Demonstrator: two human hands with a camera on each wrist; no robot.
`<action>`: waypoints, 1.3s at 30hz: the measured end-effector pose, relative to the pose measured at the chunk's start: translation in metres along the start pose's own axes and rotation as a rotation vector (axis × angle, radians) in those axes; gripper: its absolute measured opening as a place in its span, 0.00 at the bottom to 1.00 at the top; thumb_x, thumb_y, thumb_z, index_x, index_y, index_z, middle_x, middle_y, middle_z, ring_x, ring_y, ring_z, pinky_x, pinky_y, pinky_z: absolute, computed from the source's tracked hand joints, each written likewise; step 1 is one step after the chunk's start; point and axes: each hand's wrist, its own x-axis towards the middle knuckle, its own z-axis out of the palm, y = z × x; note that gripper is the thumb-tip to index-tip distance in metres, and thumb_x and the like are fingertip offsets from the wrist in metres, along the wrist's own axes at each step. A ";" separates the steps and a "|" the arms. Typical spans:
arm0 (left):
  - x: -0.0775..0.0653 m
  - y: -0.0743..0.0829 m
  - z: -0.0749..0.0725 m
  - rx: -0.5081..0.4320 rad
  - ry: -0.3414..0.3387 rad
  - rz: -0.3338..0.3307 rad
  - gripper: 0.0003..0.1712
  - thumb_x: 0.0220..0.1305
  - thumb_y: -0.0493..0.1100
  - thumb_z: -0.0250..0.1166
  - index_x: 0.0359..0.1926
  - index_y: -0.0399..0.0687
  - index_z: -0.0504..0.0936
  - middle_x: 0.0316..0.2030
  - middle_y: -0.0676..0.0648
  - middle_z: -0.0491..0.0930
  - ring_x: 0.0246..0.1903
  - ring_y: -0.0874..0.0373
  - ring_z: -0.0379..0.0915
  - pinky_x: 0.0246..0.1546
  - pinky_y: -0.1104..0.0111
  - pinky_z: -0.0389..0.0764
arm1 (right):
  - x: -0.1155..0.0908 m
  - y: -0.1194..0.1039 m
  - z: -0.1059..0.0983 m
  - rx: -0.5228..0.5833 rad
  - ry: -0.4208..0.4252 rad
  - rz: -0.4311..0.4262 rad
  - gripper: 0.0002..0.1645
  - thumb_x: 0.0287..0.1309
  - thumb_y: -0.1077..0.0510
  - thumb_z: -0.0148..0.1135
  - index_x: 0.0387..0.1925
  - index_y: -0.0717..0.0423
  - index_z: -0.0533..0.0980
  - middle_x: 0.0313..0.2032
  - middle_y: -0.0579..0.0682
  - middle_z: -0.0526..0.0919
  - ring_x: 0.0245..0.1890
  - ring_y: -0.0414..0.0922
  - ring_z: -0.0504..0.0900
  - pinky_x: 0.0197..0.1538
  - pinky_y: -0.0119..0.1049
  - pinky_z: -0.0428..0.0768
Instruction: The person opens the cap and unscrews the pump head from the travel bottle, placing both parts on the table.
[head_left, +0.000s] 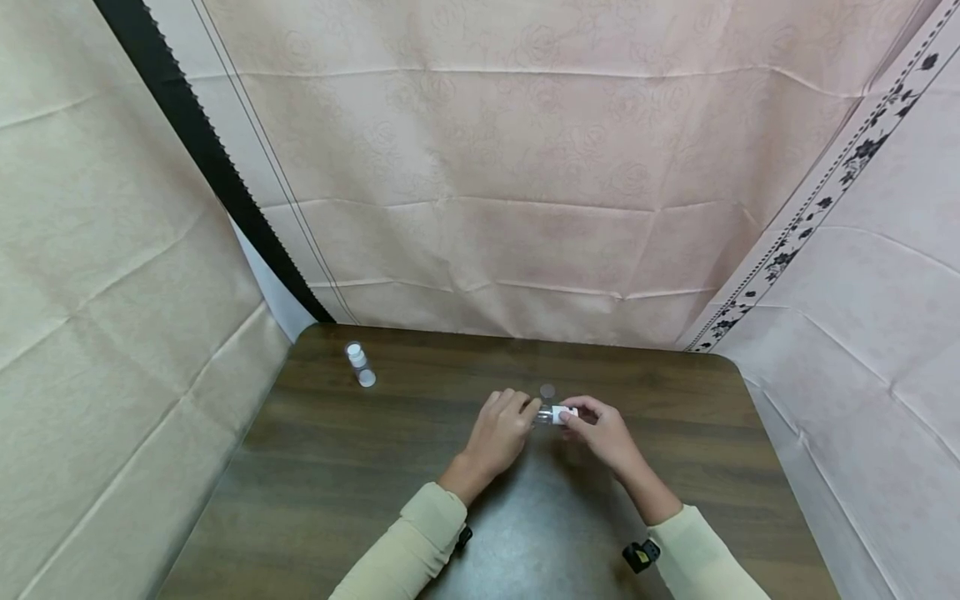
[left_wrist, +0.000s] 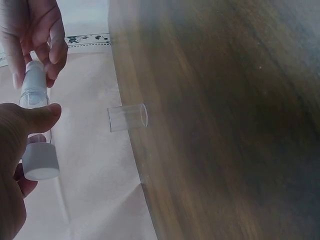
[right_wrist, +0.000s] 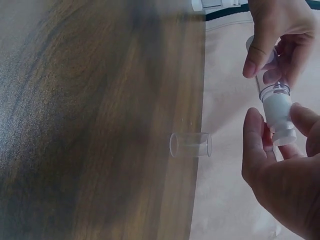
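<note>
In the head view my left hand (head_left: 498,433) and right hand (head_left: 606,433) meet over the table around one small clear bottle (head_left: 546,414). The left hand grips its transparent body, and a wide white end (left_wrist: 41,162) sticks out below the thumb in the left wrist view. Thumb and fingers of the right hand pinch the white collar (right_wrist: 277,108), which ends in a narrower white tip (right_wrist: 284,137). The bottle lies roughly level between the hands. Just beyond it, a clear cylindrical cap (right_wrist: 191,145) stands on the table. Fingers hide part of the bottle.
A second small bottle (head_left: 358,360) with white ends stands at the table's back left. The dark wooden table (head_left: 337,500) has rounded far corners. Pale patterned cloth (head_left: 480,183) hangs behind it and along both sides.
</note>
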 end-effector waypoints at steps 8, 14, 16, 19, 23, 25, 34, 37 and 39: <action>0.000 0.001 -0.001 -0.049 -0.016 -0.046 0.16 0.62 0.47 0.76 0.50 0.50 0.89 0.40 0.51 0.85 0.35 0.60 0.78 0.32 0.71 0.72 | 0.000 -0.002 -0.001 -0.051 0.010 -0.070 0.18 0.65 0.56 0.71 0.54 0.58 0.81 0.51 0.60 0.84 0.46 0.54 0.85 0.45 0.39 0.87; 0.000 0.001 -0.001 -0.087 -0.040 -0.079 0.20 0.59 0.51 0.79 0.51 0.50 0.89 0.41 0.52 0.85 0.37 0.59 0.78 0.33 0.70 0.73 | -0.001 -0.003 0.002 -0.122 0.072 -0.149 0.17 0.63 0.61 0.72 0.53 0.56 0.82 0.51 0.58 0.86 0.48 0.49 0.84 0.47 0.30 0.83; 0.000 0.001 0.000 -0.109 -0.052 -0.093 0.22 0.57 0.51 0.79 0.52 0.50 0.89 0.41 0.52 0.85 0.38 0.59 0.78 0.34 0.70 0.74 | -0.002 -0.004 0.004 -0.135 0.098 -0.177 0.17 0.62 0.63 0.73 0.52 0.57 0.83 0.52 0.58 0.86 0.51 0.51 0.84 0.50 0.29 0.83; -0.001 0.001 0.000 -0.152 -0.062 -0.116 0.23 0.56 0.50 0.81 0.52 0.49 0.88 0.41 0.51 0.85 0.39 0.59 0.79 0.35 0.69 0.75 | -0.003 -0.005 0.007 -0.129 0.121 -0.202 0.18 0.60 0.65 0.73 0.52 0.60 0.82 0.52 0.60 0.84 0.53 0.52 0.84 0.52 0.29 0.83; -0.001 0.002 -0.001 -0.197 -0.064 -0.130 0.24 0.56 0.50 0.81 0.52 0.49 0.88 0.41 0.51 0.85 0.39 0.58 0.80 0.36 0.68 0.77 | -0.005 -0.007 0.010 -0.119 0.149 -0.213 0.20 0.57 0.65 0.76 0.51 0.62 0.82 0.51 0.59 0.82 0.52 0.51 0.84 0.49 0.26 0.84; -0.001 0.003 -0.002 -0.206 -0.064 -0.131 0.23 0.56 0.50 0.80 0.52 0.49 0.87 0.41 0.51 0.85 0.39 0.58 0.80 0.37 0.68 0.78 | -0.005 -0.007 0.011 -0.137 0.170 -0.226 0.20 0.55 0.65 0.77 0.50 0.60 0.83 0.49 0.57 0.82 0.50 0.49 0.84 0.47 0.24 0.83; -0.001 0.006 -0.003 -0.206 -0.085 -0.157 0.23 0.56 0.52 0.80 0.51 0.50 0.87 0.41 0.51 0.85 0.39 0.58 0.81 0.37 0.67 0.78 | -0.004 -0.002 0.015 -0.141 0.234 -0.272 0.27 0.52 0.69 0.77 0.54 0.62 0.78 0.50 0.61 0.83 0.49 0.53 0.86 0.46 0.25 0.84; 0.000 0.007 -0.003 -0.222 -0.094 -0.174 0.23 0.56 0.51 0.80 0.51 0.49 0.88 0.40 0.51 0.86 0.39 0.58 0.82 0.37 0.66 0.79 | -0.004 -0.002 0.017 -0.106 0.256 -0.243 0.31 0.53 0.71 0.76 0.57 0.63 0.73 0.54 0.64 0.81 0.52 0.56 0.85 0.48 0.25 0.84; 0.000 0.007 -0.003 -0.229 -0.093 -0.184 0.24 0.55 0.51 0.80 0.51 0.49 0.88 0.41 0.51 0.86 0.40 0.57 0.82 0.37 0.65 0.80 | -0.004 -0.002 0.017 -0.090 0.271 -0.229 0.32 0.53 0.71 0.76 0.57 0.63 0.71 0.57 0.64 0.79 0.54 0.58 0.85 0.50 0.26 0.83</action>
